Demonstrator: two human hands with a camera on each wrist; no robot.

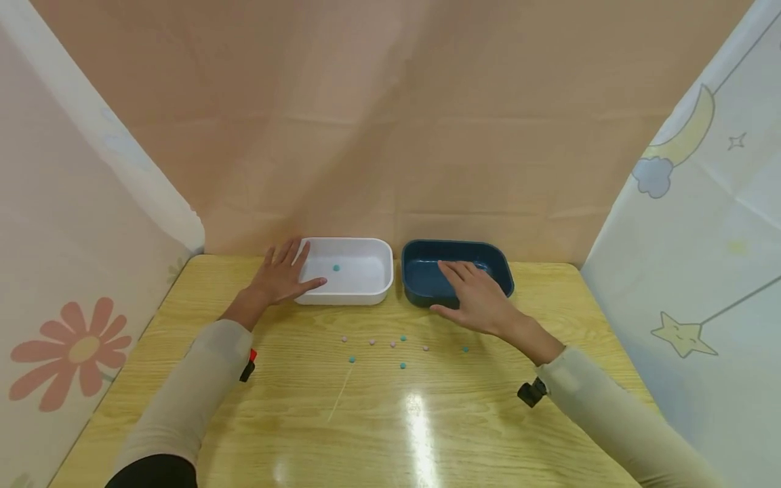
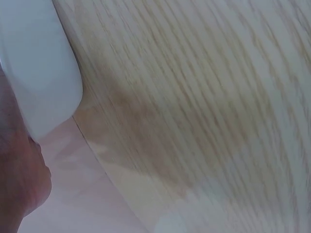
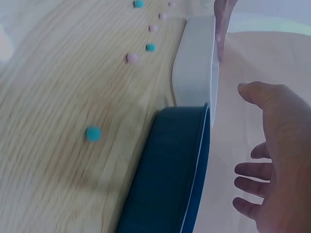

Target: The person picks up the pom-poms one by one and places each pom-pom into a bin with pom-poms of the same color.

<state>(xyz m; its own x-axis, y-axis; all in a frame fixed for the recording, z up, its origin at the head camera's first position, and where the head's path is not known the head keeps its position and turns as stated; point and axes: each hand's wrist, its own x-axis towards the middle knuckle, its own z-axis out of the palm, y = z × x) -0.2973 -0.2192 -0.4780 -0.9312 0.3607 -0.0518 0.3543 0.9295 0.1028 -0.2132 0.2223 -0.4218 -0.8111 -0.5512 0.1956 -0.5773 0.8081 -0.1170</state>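
My left hand (image 1: 277, 278), fingers spread, is at the left end of a white tray (image 1: 366, 299); whether it touches the tray I cannot tell. Inside that tray lies one small teal ball (image 1: 336, 268). Over the dark blue tray (image 1: 421, 298) hovers my right hand (image 1: 478, 298), fingers extended and holding nothing. In the right wrist view its thumb and fingers (image 3: 255, 171) stand apart from the blue tray's rim. Several small teal balls (image 3: 93, 133) and pale pink balls (image 3: 131, 58) lie scattered on the table in front of the trays.
The wooden table (image 1: 305, 420) backs onto a plain tan sheet (image 1: 390, 135). Patterned sheets hang at the left (image 1: 73, 224) and right (image 1: 720, 257). A small black device (image 1: 532, 392) sits at the right sleeve.
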